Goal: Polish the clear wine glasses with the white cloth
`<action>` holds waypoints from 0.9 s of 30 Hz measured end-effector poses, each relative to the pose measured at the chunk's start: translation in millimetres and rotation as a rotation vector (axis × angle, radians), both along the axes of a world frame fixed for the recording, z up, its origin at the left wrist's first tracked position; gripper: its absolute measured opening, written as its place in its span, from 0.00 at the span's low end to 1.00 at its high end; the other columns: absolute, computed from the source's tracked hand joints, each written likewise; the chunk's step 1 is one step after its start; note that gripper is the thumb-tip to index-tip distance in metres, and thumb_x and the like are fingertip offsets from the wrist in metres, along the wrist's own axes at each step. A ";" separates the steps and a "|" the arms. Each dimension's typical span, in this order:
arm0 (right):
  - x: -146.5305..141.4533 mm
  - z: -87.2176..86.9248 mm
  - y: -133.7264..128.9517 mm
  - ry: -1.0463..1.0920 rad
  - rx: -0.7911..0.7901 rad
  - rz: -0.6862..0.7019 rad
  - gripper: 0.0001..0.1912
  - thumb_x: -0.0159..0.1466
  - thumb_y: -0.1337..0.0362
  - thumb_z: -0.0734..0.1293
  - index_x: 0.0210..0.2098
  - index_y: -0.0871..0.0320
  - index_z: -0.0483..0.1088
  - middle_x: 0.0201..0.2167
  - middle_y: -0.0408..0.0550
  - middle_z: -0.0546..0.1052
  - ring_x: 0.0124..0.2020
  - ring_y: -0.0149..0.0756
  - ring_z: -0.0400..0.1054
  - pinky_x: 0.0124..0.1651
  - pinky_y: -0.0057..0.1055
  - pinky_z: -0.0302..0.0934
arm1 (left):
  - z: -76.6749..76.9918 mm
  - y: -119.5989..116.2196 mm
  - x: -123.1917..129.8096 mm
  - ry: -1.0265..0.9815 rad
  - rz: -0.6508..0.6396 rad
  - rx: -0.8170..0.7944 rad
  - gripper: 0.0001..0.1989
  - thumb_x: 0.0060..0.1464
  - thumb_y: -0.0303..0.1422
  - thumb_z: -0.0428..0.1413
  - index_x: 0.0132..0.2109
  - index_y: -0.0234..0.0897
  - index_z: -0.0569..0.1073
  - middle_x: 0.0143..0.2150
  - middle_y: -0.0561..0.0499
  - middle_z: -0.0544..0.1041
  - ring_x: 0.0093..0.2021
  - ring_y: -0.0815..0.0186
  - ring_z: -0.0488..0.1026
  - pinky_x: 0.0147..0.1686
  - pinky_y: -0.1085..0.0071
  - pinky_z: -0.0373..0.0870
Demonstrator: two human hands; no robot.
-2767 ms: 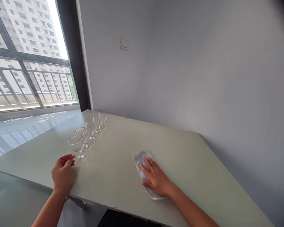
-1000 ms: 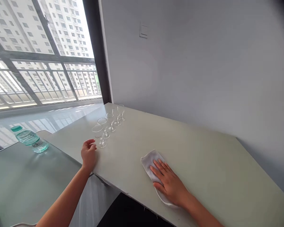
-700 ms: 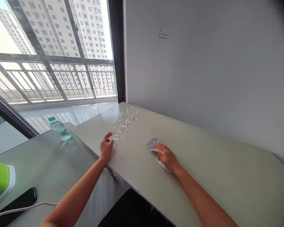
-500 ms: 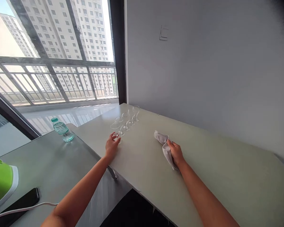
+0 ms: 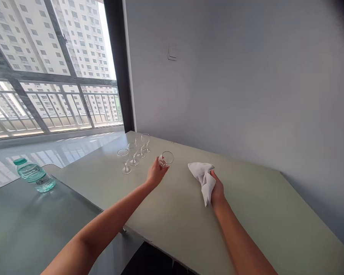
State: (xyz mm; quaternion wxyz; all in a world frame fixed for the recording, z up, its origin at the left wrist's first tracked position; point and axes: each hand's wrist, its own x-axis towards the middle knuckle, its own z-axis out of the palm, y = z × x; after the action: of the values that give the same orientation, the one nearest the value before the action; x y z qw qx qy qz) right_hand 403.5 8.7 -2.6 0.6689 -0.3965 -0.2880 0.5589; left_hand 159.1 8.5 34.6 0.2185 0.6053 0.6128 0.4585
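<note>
My left hand [image 5: 157, 171] is closed on a clear stemmed glass [image 5: 167, 157], tilted with its rim turned to the right, above the pale table. The hand hides the stem and base. My right hand [image 5: 217, 189] grips a white cloth [image 5: 202, 173], whose loose folds spread toward the glass. A gap separates cloth and glass. To the left of my left hand, several more stemmed glasses [image 5: 126, 162] stand upright in a row running toward the far corner.
The pale table [image 5: 172, 214] runs along a grey wall [image 5: 218, 76]. A water bottle [image 5: 36, 177] with a green cap stands on the lower table [image 5: 23, 221] at left. Behind are a window and a balcony railing [image 5: 68, 103].
My left hand has lifted the nearest glass off the table and carried it right, toward the cloth. The cloth is more spread out in my right hand. The view has swung right.
</note>
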 end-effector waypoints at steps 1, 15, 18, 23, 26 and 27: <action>1.9 0.6 0.7 0.009 -0.037 0.006 0.16 0.55 0.51 0.62 0.33 0.56 0.71 0.25 0.43 0.74 0.32 0.38 0.69 0.40 0.39 0.62 | -2.0 10.0 13.4 0.084 -0.019 -0.002 0.21 0.47 0.36 0.55 0.49 0.42 0.62 0.36 0.53 0.71 0.31 0.68 0.68 0.34 0.70 0.63; -37.2 8.8 -36.2 -1.121 0.484 -0.161 0.19 0.65 0.58 0.53 0.52 0.53 0.63 0.47 0.52 0.68 0.50 0.41 0.56 0.50 0.39 0.53 | -38.1 21.0 76.5 0.366 -0.113 0.159 0.24 0.49 0.36 0.54 0.53 0.41 0.58 0.45 0.47 0.65 0.47 0.59 0.63 0.45 0.64 0.61; -40.7 10.8 -37.0 -1.318 0.523 -0.108 0.18 0.64 0.60 0.55 0.51 0.54 0.65 0.46 0.52 0.71 0.49 0.46 0.55 0.51 0.44 0.50 | -39.4 19.0 72.5 0.403 -0.132 0.176 0.22 0.50 0.35 0.54 0.52 0.40 0.59 0.44 0.47 0.66 0.46 0.59 0.63 0.45 0.63 0.61; -30.4 12.7 -32.4 -1.242 0.496 0.111 0.15 0.63 0.58 0.56 0.40 0.56 0.71 0.36 0.51 0.73 0.42 0.43 0.60 0.45 0.38 0.54 | -40.6 18.6 65.3 0.480 -0.184 0.278 0.22 0.49 0.30 0.54 0.52 0.40 0.59 0.44 0.46 0.65 0.47 0.59 0.62 0.45 0.63 0.62; -24.8 9.2 -29.7 -1.040 0.377 0.305 0.15 0.62 0.55 0.57 0.34 0.56 0.70 0.28 0.46 0.71 0.32 0.37 0.62 0.36 0.33 0.56 | -38.0 17.1 64.1 0.534 -0.245 0.349 0.22 0.47 0.27 0.54 0.51 0.39 0.60 0.45 0.46 0.65 0.46 0.59 0.61 0.45 0.63 0.62; -24.4 7.5 -29.4 -0.977 0.334 0.357 0.14 0.62 0.54 0.58 0.34 0.56 0.70 0.27 0.45 0.70 0.29 0.35 0.62 0.34 0.31 0.56 | -36.8 16.4 64.3 0.546 -0.255 0.361 0.22 0.47 0.26 0.53 0.51 0.38 0.60 0.45 0.46 0.65 0.46 0.59 0.61 0.45 0.63 0.62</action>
State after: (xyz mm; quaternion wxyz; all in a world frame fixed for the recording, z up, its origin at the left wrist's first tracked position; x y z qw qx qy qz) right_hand 379.1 -20.7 4.9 0.4060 -0.4432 -0.7129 0.3613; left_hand 223.4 24.8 -2.3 -0.0085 0.8064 0.4771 0.3495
